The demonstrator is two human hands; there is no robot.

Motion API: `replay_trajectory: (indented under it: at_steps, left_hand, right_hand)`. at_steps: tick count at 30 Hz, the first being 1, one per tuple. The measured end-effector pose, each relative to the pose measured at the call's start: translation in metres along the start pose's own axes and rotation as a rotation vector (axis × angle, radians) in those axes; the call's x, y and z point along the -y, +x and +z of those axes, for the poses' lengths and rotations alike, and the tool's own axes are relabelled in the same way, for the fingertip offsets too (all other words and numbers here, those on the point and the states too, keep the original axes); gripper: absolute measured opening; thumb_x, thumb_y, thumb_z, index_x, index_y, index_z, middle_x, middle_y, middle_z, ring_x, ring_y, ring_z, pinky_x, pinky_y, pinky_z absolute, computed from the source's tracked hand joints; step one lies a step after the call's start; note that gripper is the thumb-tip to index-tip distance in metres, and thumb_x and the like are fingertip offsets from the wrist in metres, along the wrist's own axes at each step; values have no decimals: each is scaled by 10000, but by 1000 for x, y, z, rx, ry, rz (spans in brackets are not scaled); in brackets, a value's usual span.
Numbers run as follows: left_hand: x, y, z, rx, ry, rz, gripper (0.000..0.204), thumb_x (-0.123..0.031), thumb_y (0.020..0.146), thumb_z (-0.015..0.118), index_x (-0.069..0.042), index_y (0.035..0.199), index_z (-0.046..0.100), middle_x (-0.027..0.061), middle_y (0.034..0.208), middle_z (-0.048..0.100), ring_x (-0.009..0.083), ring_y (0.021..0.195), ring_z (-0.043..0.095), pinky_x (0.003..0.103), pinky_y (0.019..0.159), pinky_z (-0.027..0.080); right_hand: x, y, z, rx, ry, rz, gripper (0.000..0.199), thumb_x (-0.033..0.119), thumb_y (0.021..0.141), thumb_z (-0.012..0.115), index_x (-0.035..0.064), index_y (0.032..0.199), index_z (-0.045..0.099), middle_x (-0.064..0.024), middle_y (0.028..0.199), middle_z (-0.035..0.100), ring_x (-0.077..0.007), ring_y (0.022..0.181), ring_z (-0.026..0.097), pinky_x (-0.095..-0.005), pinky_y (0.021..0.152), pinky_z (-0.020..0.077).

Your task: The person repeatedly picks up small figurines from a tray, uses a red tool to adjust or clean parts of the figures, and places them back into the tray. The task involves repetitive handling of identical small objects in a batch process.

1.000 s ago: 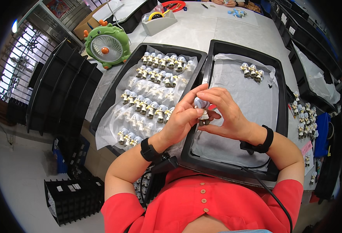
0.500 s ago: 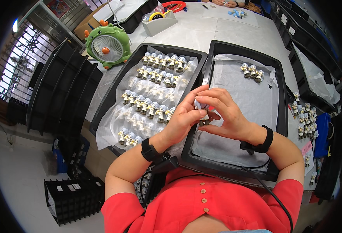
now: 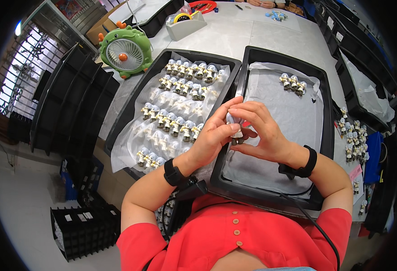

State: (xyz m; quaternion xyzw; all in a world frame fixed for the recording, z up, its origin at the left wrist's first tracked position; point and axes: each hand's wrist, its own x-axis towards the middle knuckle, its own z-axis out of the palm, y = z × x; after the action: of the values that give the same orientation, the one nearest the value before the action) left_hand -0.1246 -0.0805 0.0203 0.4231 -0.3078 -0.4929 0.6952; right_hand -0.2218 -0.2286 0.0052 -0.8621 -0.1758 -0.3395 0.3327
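In the head view I am pinching a small lavender-haired, white-clad figurine (image 3: 236, 133) with my left hand (image 3: 212, 139), above a black plastic tray's (image 3: 328, 135) left rim; whether my curled right hand (image 3: 267, 136) is gripping too, I cannot tell. It is looking light, stiff, perhaps fragile, so I am favouring its torso, while a figurine-filled black tray (image 3: 207, 54) is crowding my left.

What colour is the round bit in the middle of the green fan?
Orange! The round bit shows best in the head view, the only one.
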Motion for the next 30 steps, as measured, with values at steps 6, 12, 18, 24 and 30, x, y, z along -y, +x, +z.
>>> replay_trajectory:
  at_steps: [6,12,18,24,30]
  left_hand:
    - [8,4,-9,63,-143,47,599,-351,963,408,-40,1431,200,136,1265,459,259,1044,573,362,870,485]
    - [7,4,-12,90,-183,13,574,-362,990,342,-24,1430,194,158,1273,457,329,1048,578,401,892,479]
    - [6,4,-9,54,-149,28,548,-317,991,332,-11,1427,205,160,1287,447,329,1061,569,410,904,468]
    - [7,5,-10,51,-158,7,554,-369,992,365,-59,1426,215,143,1209,516,278,987,615,361,809,509]
    - [9,4,-14,45,-125,29,512,-379,984,392,-64,1375,290,146,1168,550,256,965,628,331,749,527]
  right_hand:
    - [0,0,0,-22,26,12,808,100,550,829,78,1269,460,-99,1194,516,-316,1107,476,-395,917,428]
    - [-1,0,-1,-35,12,27,811,92,553,828,82,1272,454,-100,1193,516,-317,1109,475,-398,921,426]
    - [1,2,-1,-41,-24,-4,807,88,559,821,84,1277,451,-93,1215,514,-317,1115,470,-401,933,418]
    - [1,1,-2,-32,-18,7,807,84,565,819,85,1282,449,-88,1231,512,-310,1120,467,-399,933,420]
    - [3,2,-3,-40,85,84,835,65,553,833,89,1290,443,-87,1215,508,-260,1015,502,-340,811,477]
